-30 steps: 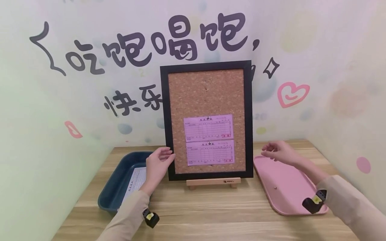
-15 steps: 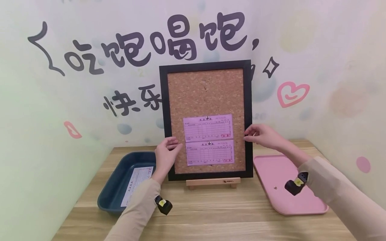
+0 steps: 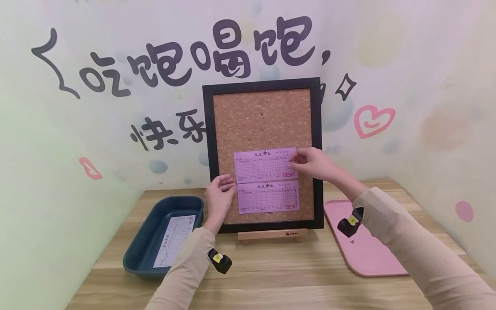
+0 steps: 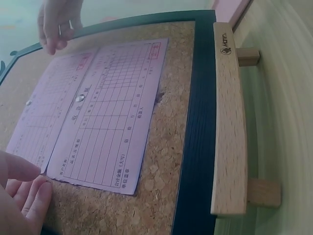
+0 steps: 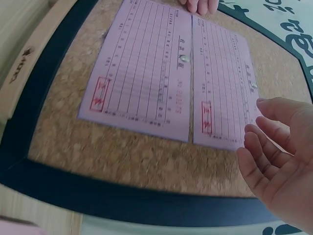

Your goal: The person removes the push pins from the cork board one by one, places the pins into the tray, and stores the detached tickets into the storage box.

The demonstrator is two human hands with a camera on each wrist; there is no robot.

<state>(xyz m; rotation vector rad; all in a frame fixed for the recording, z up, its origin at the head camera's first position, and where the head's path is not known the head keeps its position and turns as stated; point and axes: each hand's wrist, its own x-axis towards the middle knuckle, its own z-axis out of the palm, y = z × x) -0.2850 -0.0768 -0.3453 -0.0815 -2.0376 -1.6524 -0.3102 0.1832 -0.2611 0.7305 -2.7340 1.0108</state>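
Observation:
Two pink receipt slips are pinned one above the other on a black-framed cork board (image 3: 263,120). The upper slip (image 3: 259,165) and the lower slip (image 3: 267,200) each have a pushpin (image 4: 80,98) at the top middle. My left hand (image 3: 220,199) is at the slips' left edge, fingers loosely bent; in the left wrist view its fingertips are right by the corner where the slips meet. My right hand (image 3: 315,163) overlaps the upper slip's right end in the head view. Its fingers are loosely curved with nothing between them, as the right wrist view shows.
The board leans on a small wooden easel (image 3: 273,235). On its left stands a dark blue basin (image 3: 133,254) with a white printed slip (image 3: 174,241) inside. A pink tray (image 3: 376,258) with a small pin (image 3: 351,242) lies right. A lettered wall rises close behind.
My right hand has moved left from above the pink tray to the upper slip's right end. My left hand has shifted right and up from the frame's edge to the slips.

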